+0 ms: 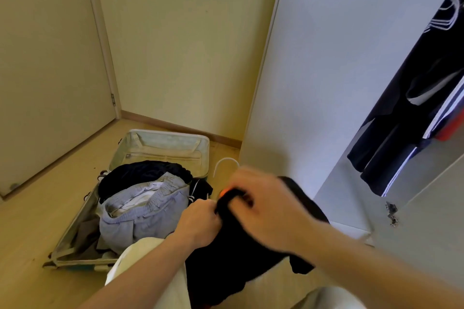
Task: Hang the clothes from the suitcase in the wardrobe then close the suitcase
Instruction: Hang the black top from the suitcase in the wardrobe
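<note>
Head view: left hand [200, 223] and right hand [261, 206] both clench a soft black garment [238, 258].
Limp, light cloth draped below both grips; best held at its top edge, near the white hanger hook [226, 161].

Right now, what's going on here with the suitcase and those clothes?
A person is working a black garment with both hands: the left hand and right hand each have a grip on its top edge, by a white hanger. The suitcase lies open on the floor, still holding a grey garment and dark clothing. Dark clothes already hang in the wardrobe.
</note>
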`<state>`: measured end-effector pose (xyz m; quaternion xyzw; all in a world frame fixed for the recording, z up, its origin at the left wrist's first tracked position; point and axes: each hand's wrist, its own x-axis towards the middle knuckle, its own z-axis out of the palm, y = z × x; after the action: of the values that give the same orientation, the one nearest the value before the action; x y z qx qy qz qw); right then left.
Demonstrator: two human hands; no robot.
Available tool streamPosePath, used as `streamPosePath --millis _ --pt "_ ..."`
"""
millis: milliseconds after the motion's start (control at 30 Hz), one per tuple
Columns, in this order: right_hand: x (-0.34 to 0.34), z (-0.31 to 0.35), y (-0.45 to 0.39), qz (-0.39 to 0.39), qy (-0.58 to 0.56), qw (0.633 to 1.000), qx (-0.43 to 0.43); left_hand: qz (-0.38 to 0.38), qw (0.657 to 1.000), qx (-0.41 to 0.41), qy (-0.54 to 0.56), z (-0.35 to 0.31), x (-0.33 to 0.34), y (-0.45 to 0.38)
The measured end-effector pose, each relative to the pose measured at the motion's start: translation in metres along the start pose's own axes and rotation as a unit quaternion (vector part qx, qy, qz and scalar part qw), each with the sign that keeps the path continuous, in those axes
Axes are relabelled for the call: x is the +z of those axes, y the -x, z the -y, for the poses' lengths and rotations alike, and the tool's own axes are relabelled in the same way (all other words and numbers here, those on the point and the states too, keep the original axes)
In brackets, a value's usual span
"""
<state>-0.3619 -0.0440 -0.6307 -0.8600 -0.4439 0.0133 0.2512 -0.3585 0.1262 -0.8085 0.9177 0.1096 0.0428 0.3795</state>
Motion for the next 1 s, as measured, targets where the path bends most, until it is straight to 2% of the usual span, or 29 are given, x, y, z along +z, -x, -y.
streamPosePath --millis 67,100,200,267,367,467,533,600,733,833,933,1000 --pt "0.022 0.007 0.004 0.12 0.01 0.992 -0.027 0.028 0.994 -0.03 0.099 -0.003 -0.002 -0.001" --pt "0.029 0.003 0.007 0.158 0.012 0.987 -0.03 0.025 0.994 -0.026 0.107 -0.005 -0.003 -0.003" --pt "0.034 -0.018 0.017 0.193 0.001 0.981 -0.009 -0.007 0.998 0.048 0.042 -0.005 -0.007 -0.004" --pt "0.026 -0.031 0.03 0.16 -0.012 0.987 0.002 -0.021 0.995 0.088 0.031 -0.003 -0.01 -0.001" --pt "0.006 -0.052 0.05 0.051 0.038 0.998 0.021 -0.043 0.991 0.113 0.063 -0.004 -0.012 0.001" --pt "-0.013 -0.09 0.064 -0.032 0.081 0.99 0.108 -0.06 0.988 0.116 0.081 -0.007 -0.012 0.003" --pt "-0.021 -0.116 0.077 -0.023 0.121 0.976 0.179 -0.08 0.984 0.119 0.108 -0.015 -0.012 0.008" --pt "-0.023 -0.133 0.088 0.011 0.14 0.968 0.21 -0.084 0.981 0.115 0.131 -0.019 -0.013 0.012" --pt "-0.04 -0.137 0.094 -0.001 0.156 0.967 0.2 -0.048 0.979 0.115 0.163 -0.043 -0.025 0.012" --pt "-0.062 -0.135 0.095 -0.02 0.154 0.971 0.181 -0.029 0.977 0.13 0.164 -0.084 -0.043 0.008" --pt "-0.083 -0.12 0.092 -0.074 0.123 0.977 0.157 0.031 0.979 0.123 0.16 -0.133 -0.063 0.004" --pt "-0.096 -0.105 0.087 -0.103 0.104 0.98 0.137 0.065 0.971 0.095 0.208 -0.158 -0.073 0.002"
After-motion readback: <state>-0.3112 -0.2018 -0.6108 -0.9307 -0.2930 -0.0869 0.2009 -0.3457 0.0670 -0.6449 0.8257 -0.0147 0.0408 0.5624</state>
